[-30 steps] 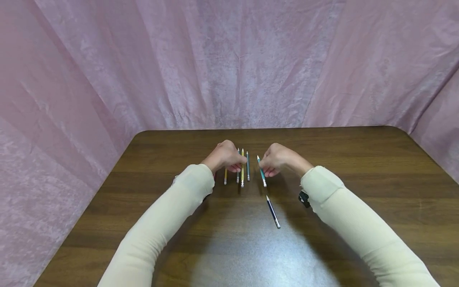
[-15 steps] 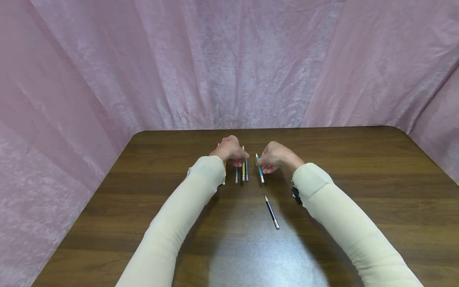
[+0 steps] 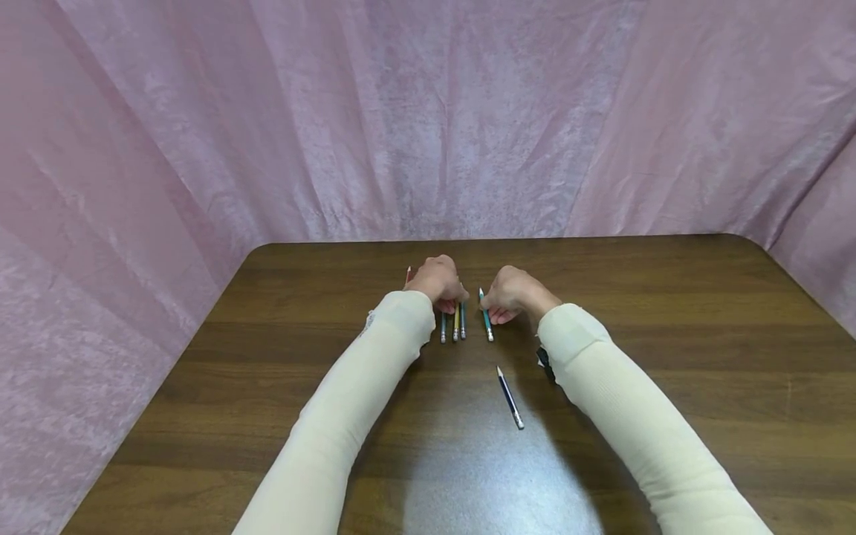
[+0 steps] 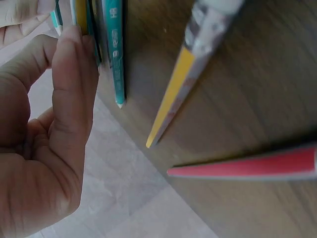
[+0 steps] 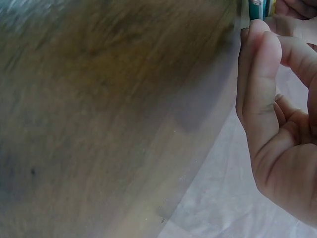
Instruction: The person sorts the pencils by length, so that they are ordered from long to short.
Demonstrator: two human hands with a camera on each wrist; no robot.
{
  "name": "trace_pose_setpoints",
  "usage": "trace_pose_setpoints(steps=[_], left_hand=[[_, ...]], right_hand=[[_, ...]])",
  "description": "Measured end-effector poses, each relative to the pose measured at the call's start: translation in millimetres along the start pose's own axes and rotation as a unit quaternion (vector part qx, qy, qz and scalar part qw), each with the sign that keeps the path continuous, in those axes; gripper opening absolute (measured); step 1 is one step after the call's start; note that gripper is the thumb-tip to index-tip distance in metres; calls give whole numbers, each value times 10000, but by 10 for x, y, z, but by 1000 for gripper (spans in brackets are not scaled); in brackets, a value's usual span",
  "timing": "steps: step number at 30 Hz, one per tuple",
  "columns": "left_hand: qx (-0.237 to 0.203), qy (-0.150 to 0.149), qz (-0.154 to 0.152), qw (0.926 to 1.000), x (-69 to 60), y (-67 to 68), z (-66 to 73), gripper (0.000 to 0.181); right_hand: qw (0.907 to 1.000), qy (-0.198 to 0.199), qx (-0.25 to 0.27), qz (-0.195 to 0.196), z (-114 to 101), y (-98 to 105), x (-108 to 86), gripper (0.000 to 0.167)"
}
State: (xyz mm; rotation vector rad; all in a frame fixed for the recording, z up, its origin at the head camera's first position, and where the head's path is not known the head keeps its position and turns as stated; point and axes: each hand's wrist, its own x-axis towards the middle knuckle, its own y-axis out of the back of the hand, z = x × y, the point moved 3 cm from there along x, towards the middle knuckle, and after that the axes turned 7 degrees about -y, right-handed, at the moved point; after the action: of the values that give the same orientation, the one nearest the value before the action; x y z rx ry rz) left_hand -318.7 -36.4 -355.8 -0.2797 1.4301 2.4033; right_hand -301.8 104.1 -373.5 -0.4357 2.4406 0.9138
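Note:
My left hand (image 3: 438, 282) pinches a yellow pencil (image 3: 456, 327) between thumb and fingers. Close along its right side lies a blue-green pencil (image 3: 463, 327); whether the left fingers also hold that one is hard to tell. Another teal pencil (image 4: 114, 49), marked HB, lies just left of the pinched one. My right hand (image 3: 513, 293) pinches a bright teal pencil (image 3: 486, 321), a small gap to the right of the others. The right wrist view shows only a short piece of this teal pencil (image 5: 256, 10) above the fingertips.
Under the left wrist lie an orange-yellow pencil (image 4: 171, 94) and a red pencil (image 4: 247, 163), mostly hidden in the head view. A dark navy pencil (image 3: 510, 397) lies nearer on the brown wooden table (image 3: 669, 312). Pink curtains (image 3: 428, 119) hang behind the table.
The left hand has moved right, and the yellow pencil now lies close beside the blue-green one. My right hand has shifted slightly left with the teal pencil, which stands straighter.

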Motion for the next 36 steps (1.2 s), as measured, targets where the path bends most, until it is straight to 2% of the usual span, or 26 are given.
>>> trace_pose_setpoints(steps=[9, 16, 25, 30, 36], left_hand=[[-62, 7, -35, 10000, 41, -65, -1, 15], [-74, 219, 5, 9997, 28, -45, 1, 13], [-64, 168, 20, 9998, 11, -65, -22, 12], [-105, 45, 25, 9999, -20, -34, -16, 13], [32, -164, 38, 9999, -89, 83, -70, 15]], right_hand=[[9999, -120, -66, 92, -16, -7, -10, 13], [9995, -101, -109, 272, -7, -6, 11, 12], [9990, -146, -218, 359, 0, -39, 36, 17], [9995, -28, -224, 223, 15, 6, -20, 18], [9980, 433, -452, 44, 73, 84, -202, 17]])
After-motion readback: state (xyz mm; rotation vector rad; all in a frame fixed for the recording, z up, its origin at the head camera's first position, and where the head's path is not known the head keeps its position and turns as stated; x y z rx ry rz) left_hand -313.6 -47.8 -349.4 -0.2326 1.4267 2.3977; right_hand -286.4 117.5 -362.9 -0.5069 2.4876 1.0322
